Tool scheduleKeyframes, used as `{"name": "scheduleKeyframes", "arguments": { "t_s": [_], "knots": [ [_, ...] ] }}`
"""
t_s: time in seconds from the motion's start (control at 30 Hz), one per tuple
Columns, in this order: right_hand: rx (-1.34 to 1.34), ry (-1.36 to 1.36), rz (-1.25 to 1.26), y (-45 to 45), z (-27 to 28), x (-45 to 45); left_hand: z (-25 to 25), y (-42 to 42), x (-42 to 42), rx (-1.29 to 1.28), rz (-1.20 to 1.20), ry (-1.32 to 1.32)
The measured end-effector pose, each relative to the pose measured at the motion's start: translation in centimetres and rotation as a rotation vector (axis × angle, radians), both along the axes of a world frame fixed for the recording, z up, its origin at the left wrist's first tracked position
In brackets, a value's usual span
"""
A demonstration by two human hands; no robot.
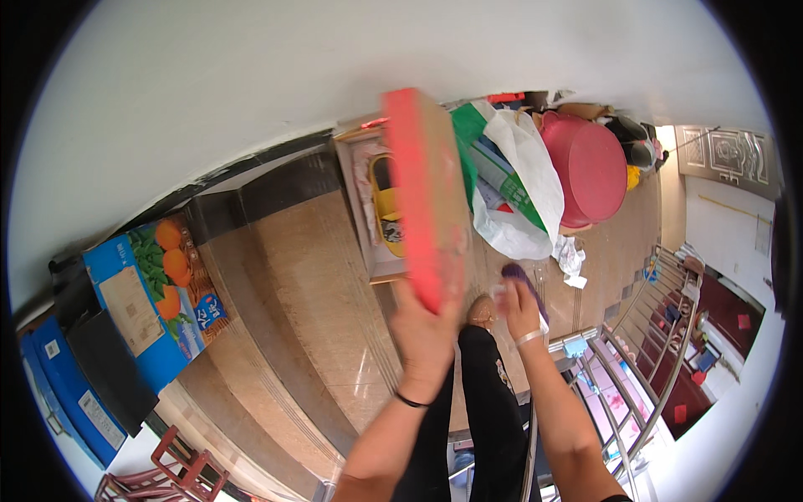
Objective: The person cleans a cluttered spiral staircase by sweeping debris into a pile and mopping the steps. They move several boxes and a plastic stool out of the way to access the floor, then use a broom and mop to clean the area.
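My left hand (426,332) grips the lower end of a cardboard box lid (417,207) with a red side, tilted up on edge and blurred. Behind the lid, an open shoebox (389,271) sits on the stair landing against the wall. Inside it lie a yellow shoe (379,179) and pale wrapping paper (364,201), partly hidden by the lid. My right hand (521,307) is blurred in front of a purple shoe (533,288). Something whitish shows at its fingers; whether the hand grips the shoe or that cannot be told.
Right of the shoebox stand a green and white bag (521,182) with packages and a pink basin (596,169). Crumpled white paper (569,260) lies below them. Stairs (301,301) descend left, with a fruit carton (154,288) and blue box (78,389). A metal railing (665,376) curves at right.
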State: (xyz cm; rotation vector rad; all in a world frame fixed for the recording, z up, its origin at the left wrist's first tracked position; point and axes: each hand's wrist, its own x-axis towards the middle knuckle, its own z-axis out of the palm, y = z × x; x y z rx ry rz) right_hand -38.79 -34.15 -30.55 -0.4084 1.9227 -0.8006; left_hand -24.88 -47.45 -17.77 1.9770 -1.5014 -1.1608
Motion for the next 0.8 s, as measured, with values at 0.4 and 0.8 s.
{"name": "scheduleKeyframes", "arguments": {
  "t_s": [0.4, 0.8],
  "knots": [
    [0.106, 0.181, 0.351, 7.6, 9.0, -0.8, 2.5, 2.1, -8.6, 0.045, -0.273, -0.008],
    [-0.244, 0.347, -0.144, -0.5, 3.8, 1.7, -0.5, -0.4, -5.0, 0.092, -0.364, 0.529]
  ]
}}
